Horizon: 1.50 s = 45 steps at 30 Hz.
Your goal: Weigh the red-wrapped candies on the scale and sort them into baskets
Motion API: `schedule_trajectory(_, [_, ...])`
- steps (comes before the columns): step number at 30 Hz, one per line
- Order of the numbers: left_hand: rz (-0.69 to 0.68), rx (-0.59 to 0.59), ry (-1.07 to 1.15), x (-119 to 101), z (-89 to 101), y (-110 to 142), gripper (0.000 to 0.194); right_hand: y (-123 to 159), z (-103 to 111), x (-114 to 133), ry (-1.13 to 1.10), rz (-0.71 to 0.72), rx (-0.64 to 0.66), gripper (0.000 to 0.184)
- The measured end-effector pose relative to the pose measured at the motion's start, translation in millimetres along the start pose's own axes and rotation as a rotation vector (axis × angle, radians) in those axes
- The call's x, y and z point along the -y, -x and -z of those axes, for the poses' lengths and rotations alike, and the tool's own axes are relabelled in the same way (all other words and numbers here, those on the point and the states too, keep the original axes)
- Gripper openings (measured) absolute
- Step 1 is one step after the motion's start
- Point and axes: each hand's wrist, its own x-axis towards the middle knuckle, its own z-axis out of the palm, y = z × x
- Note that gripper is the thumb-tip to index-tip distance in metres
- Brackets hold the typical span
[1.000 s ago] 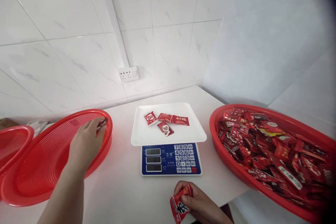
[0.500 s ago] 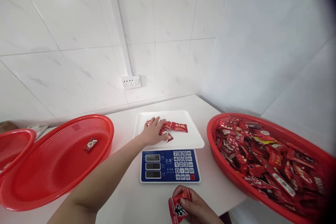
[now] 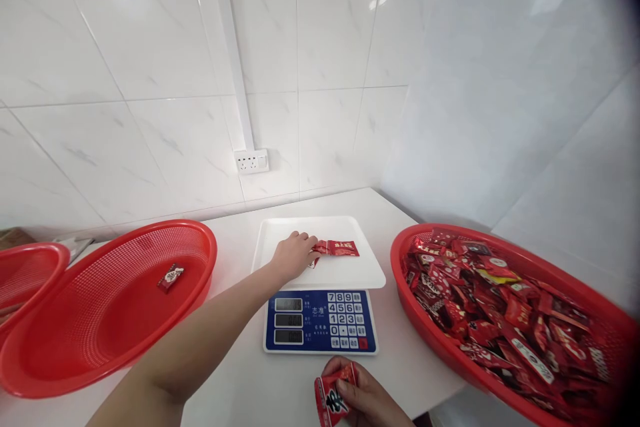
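My left hand (image 3: 294,257) is over the white tray (image 3: 357,272) of a digital weighing scale (image 3: 320,347), its fingers curled over small red snack packets. Part of a red packet (image 3: 343,249) shows to the right of the fingers; the others are mostly hidden beneath the hand. In front of the scale, my right hand (image 3: 369,395) grips a red packet (image 3: 330,401) with dark lettering between thumb and fingers.
To the right stands a red basket (image 3: 400,267) heaped with red packets. At left, a red basket (image 3: 113,247) holds one small packet (image 3: 171,277), and another red basket (image 3: 37,253) partly shows beside it. A socket (image 3: 251,161) is on the tiled wall.
My left hand's spread fingers have curled in over the packets on the tray, covering more of them. My right hand keeps its packet. The view has shifted slightly.
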Motion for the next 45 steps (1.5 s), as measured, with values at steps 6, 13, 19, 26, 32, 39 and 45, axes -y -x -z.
schedule_trajectory(6, [0.185,-0.217,0.082,35,42.2,33,0.029,1,1,0,0.003,0.002,-0.006,0.024])
schedule_trajectory(13, [0.619,-0.095,-0.114,105,86.6,117,0.041,-2,10,-2,0.046,-0.018,0.075,0.025])
schedule_trajectory(19, [0.590,0.015,-0.114,118,62.2,126,0.053,-2,14,-4,0.074,-0.051,0.090,0.028])
schedule_trajectory(26, [0.003,0.034,0.256,17,21.3,30,0.059,-6,14,-9,0.056,0.031,0.070,0.029])
schedule_trajectory(32, [-0.126,0.089,0.187,-38,-17.5,-36,0.056,-3,9,-6,0.007,0.054,0.021,0.026])
schedule_trajectory(39, [-0.174,-0.006,-0.013,-41,-13.9,-47,0.036,-4,9,-6,0.007,0.068,0.021,0.026])
schedule_trajectory(45, [0.067,-0.144,-0.097,18,42.6,17,0.037,-2,6,-5,0.027,0.063,0.043,0.030])
